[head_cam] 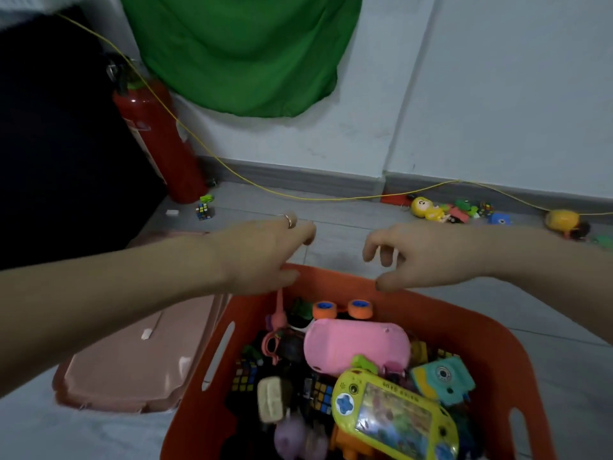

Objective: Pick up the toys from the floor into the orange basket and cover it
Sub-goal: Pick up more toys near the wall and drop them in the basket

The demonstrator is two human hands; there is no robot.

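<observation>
Item: orange basket (212,356), lower centre of the frame, on the grey floor (348,214); we count it full of toys, among them a pink case (351,343), a yellow game (394,416), a teal camera (442,380) and a cube (243,376); it stands uncovered.

Item: pink lid (132,370), lower left, flat on the floor, just beside the basket's left wall.

Item: left hand (262,250), centre, above the basket's far rim; fingers loosely curled, a ring on one, holding nothing.

Item: right hand (418,257), centre right, above the same rim; fingers hang curled and apart, holding nothing.

Item: toys on the floor; a cube (204,211) at centre left by the red extinguisher (156,137); a yellow doll (426,210) and small pieces at centre right along the wall; a yellow ball (562,220) at far right.

Item: green cloth (242,51), top centre; yellow cord (298,195) trailing below it.
</observation>
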